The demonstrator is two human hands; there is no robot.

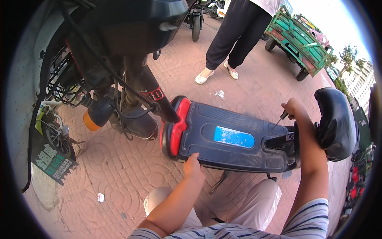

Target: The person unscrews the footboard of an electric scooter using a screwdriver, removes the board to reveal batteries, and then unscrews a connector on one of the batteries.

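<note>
A small electric scooter with a dark footboard (199,131) stands in front of me. A blue oval panel (234,137) sits in the middle of the board, and a red trim piece (181,123) spans its left end. My right hand (293,108) is closed round the dark handle of a screwdriver (283,115). Its thin shaft slants down to the board's far right corner, where I cannot make out a screw. My left hand (193,169) grips the near left edge of the board, its thumb up by the rim and the other fingers partly hidden.
A black saddle (336,123) rises close beside my right forearm. At left, another vehicle's dark body and hanging cables (119,75) crowd in. Someone in black trousers (234,32) stands beyond the scooter on the paving (119,171). A green cargo cart (296,42) is parked at far right.
</note>
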